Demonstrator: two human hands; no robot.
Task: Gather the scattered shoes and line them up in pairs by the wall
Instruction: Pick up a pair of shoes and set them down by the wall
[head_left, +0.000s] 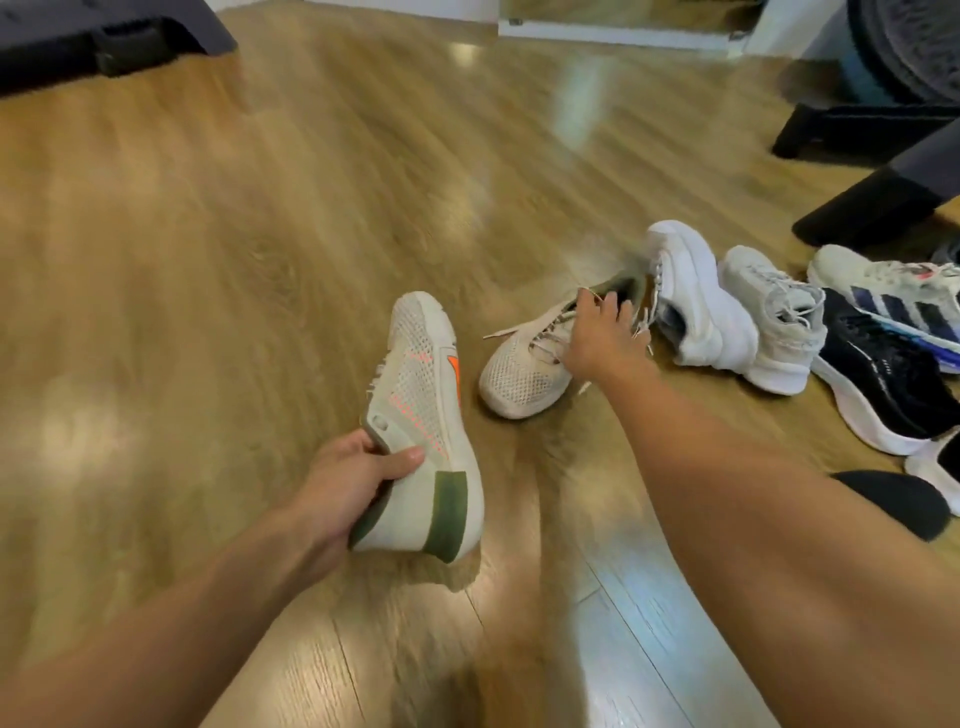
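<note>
My left hand (353, 483) grips a cream mesh sneaker (423, 415) with an orange logo and a green heel patch, held by its collar with the toe pointing away. Its matching cream sneaker (524, 369) lies on the wood floor to the right. My right hand (602, 338) rests on that shoe's tongue and laces, fingers curled into the opening. Beyond it lie a white chunky sneaker (696, 306), a second white sneaker (774, 322), a black sneaker with a white sole (883, 384) and a white sneaker with dark stripes (893, 296).
A dark chair or fan base (872, 130) and a person's dark-socked foot (862, 208) stand at the right. A black round object (904, 504) lies by my right arm. Dark furniture (104, 41) fills the top left. A white baseboard (613, 31) runs along the far wall.
</note>
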